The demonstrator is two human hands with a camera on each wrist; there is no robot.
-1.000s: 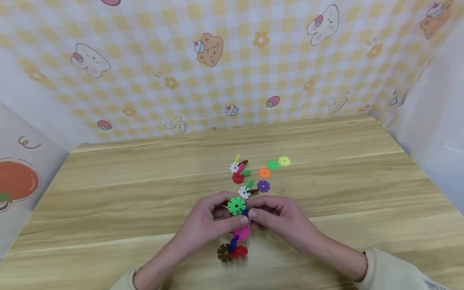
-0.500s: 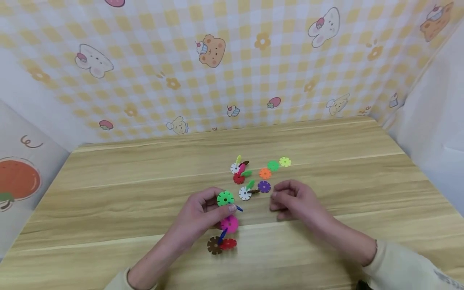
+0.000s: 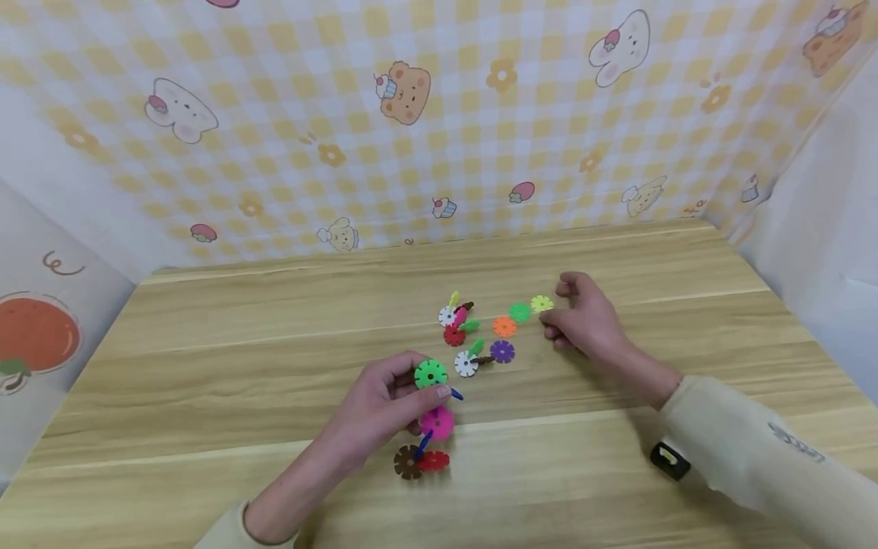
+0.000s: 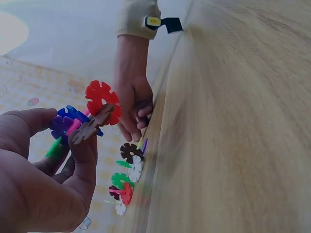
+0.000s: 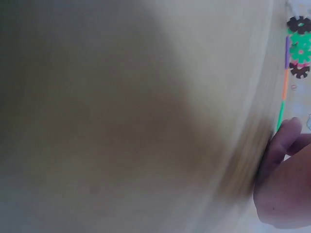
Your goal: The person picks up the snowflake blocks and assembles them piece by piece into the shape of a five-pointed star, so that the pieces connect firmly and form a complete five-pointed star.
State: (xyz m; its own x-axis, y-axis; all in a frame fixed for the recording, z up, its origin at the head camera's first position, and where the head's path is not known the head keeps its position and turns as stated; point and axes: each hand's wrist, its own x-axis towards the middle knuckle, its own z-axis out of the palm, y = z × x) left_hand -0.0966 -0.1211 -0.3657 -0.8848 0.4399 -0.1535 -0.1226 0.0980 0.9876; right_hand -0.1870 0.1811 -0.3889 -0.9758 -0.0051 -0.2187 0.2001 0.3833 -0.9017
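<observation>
My left hand [image 3: 380,404] pinches a joined piece of notched plastic discs between thumb and fingers. It includes a green disc [image 3: 430,374], a pink disc [image 3: 439,424], a brown disc [image 3: 408,462] and a red disc [image 3: 435,460], with blue ones set crosswise. In the left wrist view the red disc [image 4: 99,97] sticks out beyond the fingertips. Over at the right, my right hand [image 3: 590,316] is at a loose yellow disc [image 3: 542,303], thumb by its near edge and fingers beyond it. That disc lies flat on the table.
Left of the yellow disc lie loose green [image 3: 520,313], orange [image 3: 504,326] and purple [image 3: 502,351] discs. Two joined pieces, one with a red disc [image 3: 454,335] and one with a white disc [image 3: 466,364], lie mid-table. A checked cloth [image 3: 466,137] hangs behind the wooden table [image 3: 274,320].
My right hand has let go of the joined discs and moved right and away to the yellow disc. My left hand has shifted slightly left, still holding the joined piece.
</observation>
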